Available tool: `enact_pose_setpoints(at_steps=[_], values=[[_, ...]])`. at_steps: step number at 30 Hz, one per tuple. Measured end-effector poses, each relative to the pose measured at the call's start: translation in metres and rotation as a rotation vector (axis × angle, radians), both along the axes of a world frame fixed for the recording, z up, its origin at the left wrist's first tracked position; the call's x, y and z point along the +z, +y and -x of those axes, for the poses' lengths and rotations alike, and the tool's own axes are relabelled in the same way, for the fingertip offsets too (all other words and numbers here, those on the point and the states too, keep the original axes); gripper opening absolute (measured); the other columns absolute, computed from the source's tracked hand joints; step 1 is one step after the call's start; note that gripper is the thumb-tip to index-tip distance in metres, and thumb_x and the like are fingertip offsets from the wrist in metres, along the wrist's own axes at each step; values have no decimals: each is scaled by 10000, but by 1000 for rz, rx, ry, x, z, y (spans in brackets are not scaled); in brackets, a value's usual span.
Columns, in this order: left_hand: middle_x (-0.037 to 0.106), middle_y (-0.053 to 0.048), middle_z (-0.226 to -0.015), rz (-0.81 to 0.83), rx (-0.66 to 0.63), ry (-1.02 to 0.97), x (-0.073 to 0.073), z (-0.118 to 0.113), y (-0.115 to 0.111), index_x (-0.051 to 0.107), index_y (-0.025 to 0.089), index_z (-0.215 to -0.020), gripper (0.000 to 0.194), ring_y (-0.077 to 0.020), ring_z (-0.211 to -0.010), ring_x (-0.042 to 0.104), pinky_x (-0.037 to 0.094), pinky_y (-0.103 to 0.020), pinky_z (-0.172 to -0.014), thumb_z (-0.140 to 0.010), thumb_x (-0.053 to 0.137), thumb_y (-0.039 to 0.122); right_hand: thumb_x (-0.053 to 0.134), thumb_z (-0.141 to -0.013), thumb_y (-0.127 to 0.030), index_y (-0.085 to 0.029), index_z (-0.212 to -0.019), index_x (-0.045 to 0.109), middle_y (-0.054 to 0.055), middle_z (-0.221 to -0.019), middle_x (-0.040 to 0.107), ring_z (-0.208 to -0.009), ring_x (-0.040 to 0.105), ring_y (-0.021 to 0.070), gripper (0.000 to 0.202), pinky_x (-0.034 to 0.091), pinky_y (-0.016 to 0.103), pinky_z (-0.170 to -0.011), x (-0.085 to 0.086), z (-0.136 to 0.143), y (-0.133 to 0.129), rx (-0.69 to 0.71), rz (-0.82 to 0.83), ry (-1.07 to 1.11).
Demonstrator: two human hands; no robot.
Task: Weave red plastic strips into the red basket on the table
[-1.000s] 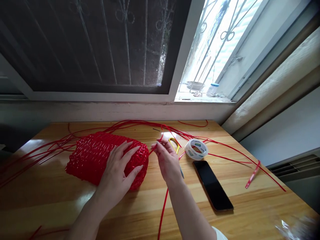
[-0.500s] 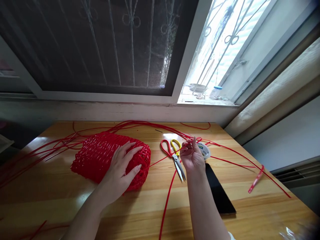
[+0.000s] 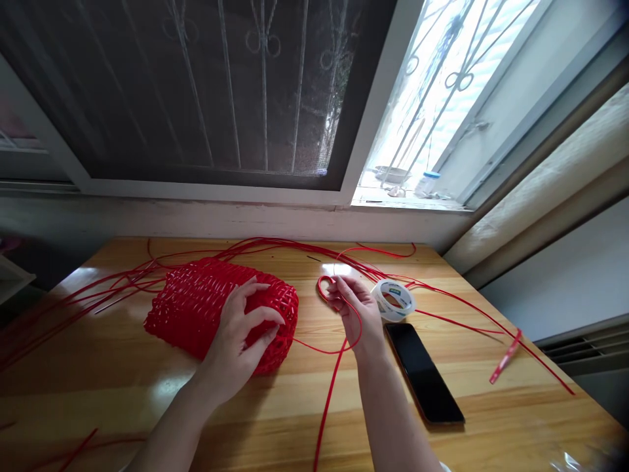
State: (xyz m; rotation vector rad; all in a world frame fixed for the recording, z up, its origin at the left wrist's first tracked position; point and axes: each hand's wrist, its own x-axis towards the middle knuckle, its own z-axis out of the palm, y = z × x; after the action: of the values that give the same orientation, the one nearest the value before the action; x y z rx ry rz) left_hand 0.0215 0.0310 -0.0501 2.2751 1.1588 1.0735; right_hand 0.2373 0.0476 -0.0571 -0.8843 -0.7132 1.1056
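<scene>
A red woven basket [image 3: 196,305] lies on its side on the table, its right end a looser lattice. My left hand [image 3: 246,328] grips this right end from above, thumb and forefinger curved close together at the weave. To the right, my right hand [image 3: 356,308] is closed in a pinch on a thin red plastic strand [image 3: 319,351], which loops from the basket's end up around the fingers. The scissors' red handle [image 3: 320,288] shows behind those fingertips; the rest of the scissors is hidden by the hand.
A tape roll [image 3: 394,300] and a black phone [image 3: 425,373] lie right of my right forearm. Long red strands [image 3: 275,241] run along the table's back. A red strip [image 3: 506,357] lies at the right, and a window [image 3: 221,190] stands behind the table.
My right hand has moved left and turned over, so the taut strand now hangs in a loop and the tape roll shows. My left thumb and forefinger have drawn closer together.
</scene>
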Motion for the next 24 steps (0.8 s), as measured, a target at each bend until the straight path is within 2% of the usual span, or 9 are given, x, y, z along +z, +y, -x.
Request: enact_pose_setpoints(at_steps=[4, 7, 9, 13, 16, 19, 20, 22, 24], values=[[347, -39, -1321, -171, -43, 155, 10, 1, -4, 638, 253, -961, 275, -234, -1299, 273, 245, -467, -1090, -826, 458, 96, 717, -702, -283, -232, -1010, 667, 53, -935, 685, -837, 632, 173, 315, 523, 276, -661, -2, 8, -11, 135, -88, -76], [395, -67, -1251, -256, -67, 281, 18, 0, -5, 638, 219, -974, 306, -230, -1216, 343, 302, -428, -1052, -793, 450, 60, 693, -734, -250, -248, -913, 704, 23, -819, 659, -755, 603, 154, 179, 511, 283, -669, -12, 11, -17, 62, -154, -315], [425, -74, -1195, -248, -69, 309, 21, -1, -4, 635, 211, -973, 303, -228, -1171, 369, 332, -411, -1021, -784, 451, 64, 652, -774, -239, -245, -839, 724, 28, -788, 622, -735, 576, 154, 98, 504, 293, -674, -19, 14, -22, -24, -218, -511], [452, -66, -1128, -76, -57, 178, 21, -2, -6, 638, 218, -903, 215, -214, -1116, 412, 355, -385, -985, -786, 483, 123, 581, -815, -158, -271, -915, 718, 58, -884, 555, -783, 562, 167, 203, 513, 285, -621, -26, 23, -38, -137, -347, -788], [482, -65, -1080, 75, -29, -155, 21, -2, -13, 624, 203, -851, 198, -186, -1081, 461, 381, -332, -960, -859, 427, 192, 474, -844, -81, -298, -1100, 639, 80, -981, 588, -707, 596, 149, 374, 520, 263, -545, -23, 28, -53, -66, -480, -872], [542, -53, -972, 262, 11, -416, 24, -6, -21, 591, 186, -869, 249, -153, -946, 534, 435, -271, -850, -920, 372, 292, 419, -835, -35, -312, -1227, 540, 86, -989, 633, -758, 639, 161, 495, 542, 280, -624, -15, 32, -66, 7, -642, -927], [560, -43, -932, 346, 9, -406, 26, -8, -23, 581, 185, -887, 241, -144, -885, 550, 445, -256, -803, -919, 389, 327, 422, -831, -38, -309, -1240, 526, 88, -982, 644, -803, 645, 172, 502, 543, 292, -657, -13, 33, -70, 19, -685, -948], [590, -18, -845, 481, -3, -259, 32, -11, -25, 576, 185, -886, 238, -133, -769, 558, 442, -236, -711, -891, 449, 387, 434, -833, -65, -295, -1245, 518, 94, -972, 666, -849, 648, 188, 479, 536, 308, -692, -7, 38, -79, 43, -756, -988], [613, -3, -799, 521, 13, -65, 39, -14, -26, 594, 192, -849, 279, -137, -728, 557, 420, -235, -672, -861, 481, 447, 450, -847, -108, -274, -1235, 520, 92, -946, 688, -814, 657, 185, 428, 532, 305, -691, -3, 44, -89, 73, -812, -1019]])
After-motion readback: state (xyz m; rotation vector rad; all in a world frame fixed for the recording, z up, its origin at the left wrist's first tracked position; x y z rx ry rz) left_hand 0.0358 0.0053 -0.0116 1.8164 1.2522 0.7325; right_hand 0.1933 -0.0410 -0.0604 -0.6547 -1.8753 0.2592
